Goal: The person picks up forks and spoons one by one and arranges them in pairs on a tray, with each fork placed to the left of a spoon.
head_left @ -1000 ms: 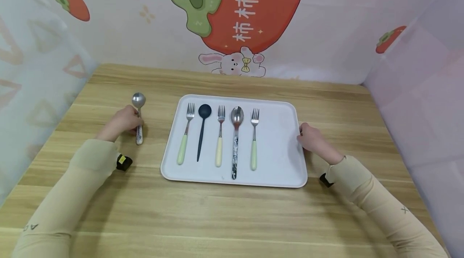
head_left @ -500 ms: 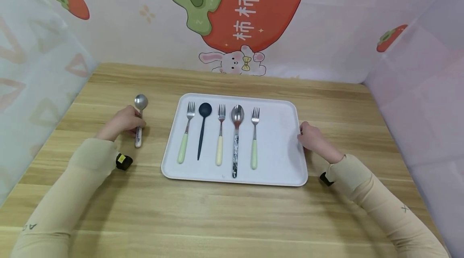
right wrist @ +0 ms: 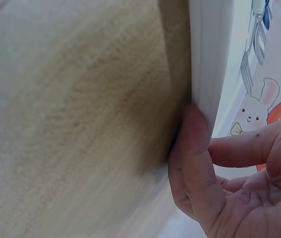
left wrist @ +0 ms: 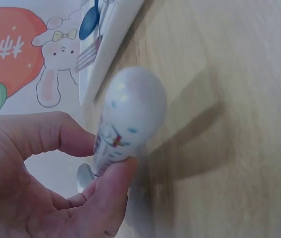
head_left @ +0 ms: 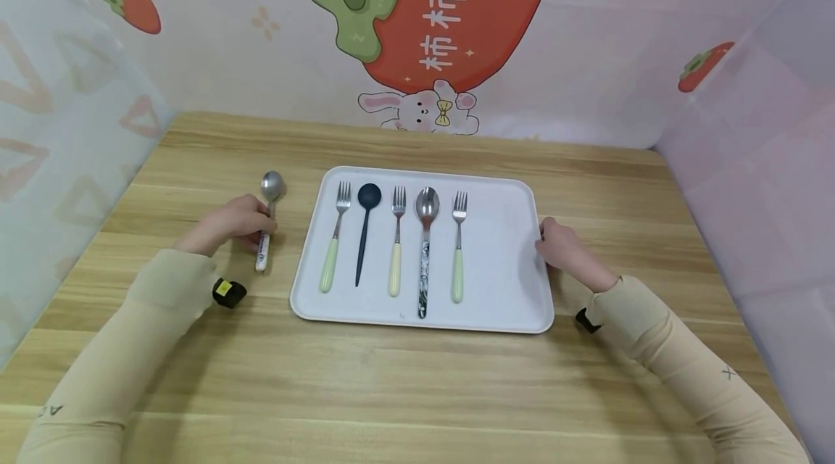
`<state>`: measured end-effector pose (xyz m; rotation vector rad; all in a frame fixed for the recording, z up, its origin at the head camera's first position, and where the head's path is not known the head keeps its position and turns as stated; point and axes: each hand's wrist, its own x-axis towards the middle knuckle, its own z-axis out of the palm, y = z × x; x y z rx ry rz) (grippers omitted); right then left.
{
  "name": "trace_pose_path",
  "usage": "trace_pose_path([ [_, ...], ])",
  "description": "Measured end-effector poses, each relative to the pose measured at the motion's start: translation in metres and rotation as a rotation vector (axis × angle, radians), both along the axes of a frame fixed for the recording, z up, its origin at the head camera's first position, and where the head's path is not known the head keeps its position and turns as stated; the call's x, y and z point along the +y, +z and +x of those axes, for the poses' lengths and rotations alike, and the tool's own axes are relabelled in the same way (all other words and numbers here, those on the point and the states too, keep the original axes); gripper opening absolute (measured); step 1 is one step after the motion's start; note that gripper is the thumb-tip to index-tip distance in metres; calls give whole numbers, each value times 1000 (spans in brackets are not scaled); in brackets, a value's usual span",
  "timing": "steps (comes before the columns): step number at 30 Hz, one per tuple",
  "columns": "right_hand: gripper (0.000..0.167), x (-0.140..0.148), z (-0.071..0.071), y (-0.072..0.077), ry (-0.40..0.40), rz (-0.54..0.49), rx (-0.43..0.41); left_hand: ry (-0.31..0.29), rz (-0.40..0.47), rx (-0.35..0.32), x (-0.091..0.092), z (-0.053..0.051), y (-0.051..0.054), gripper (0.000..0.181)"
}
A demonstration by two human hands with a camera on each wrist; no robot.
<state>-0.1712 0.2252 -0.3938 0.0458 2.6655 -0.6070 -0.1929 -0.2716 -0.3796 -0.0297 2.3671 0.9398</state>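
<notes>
My left hand [head_left: 238, 223] pinches a metal spoon [head_left: 272, 185] with a white patterned handle, left of the tray. In the left wrist view the handle's rounded end [left wrist: 134, 104] points at the camera, and its shadow lies apart on the tabletop. On the white tray [head_left: 502, 254] lie, left to right, a green-handled fork [head_left: 329, 261], a black spoon [head_left: 369, 196], a cream-handled fork [head_left: 395, 268], a larger spoon with a dark patterned handle [head_left: 424, 272] and another green-handled fork [head_left: 457, 275]. My right hand [head_left: 566, 252] grips the tray's right rim [right wrist: 204, 59] between thumb and fingers.
The wooden table [head_left: 391, 391] extends around the tray. A printed cloth wall [head_left: 587, 87] with persimmons and a rabbit stands behind it, and side walls close off left and right.
My left hand has moved right, toward the tray, with the spoon. My right hand stays on the tray's rim, and the tray with its cutlery keeps its place.
</notes>
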Motion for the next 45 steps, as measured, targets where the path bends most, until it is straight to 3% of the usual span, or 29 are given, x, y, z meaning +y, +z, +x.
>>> trace_pose_path([
  [7, 23, 0, -1, 0, 7, 4, -8, -28, -2, 18, 13, 3, 3, 13],
  [17, 26, 0, -1, 1, 12, 12, -14, -75, -50, 81, 32, 9, 6, 48],
  [31, 25, 0, 0, 2, 10, 8, -7, -188, -114, 109, 67, 19, 21, 41],
  [45, 23, 0, 1, 3, 21, 18, 14, -302, -208, 153, 102, 22, 27, 37],
])
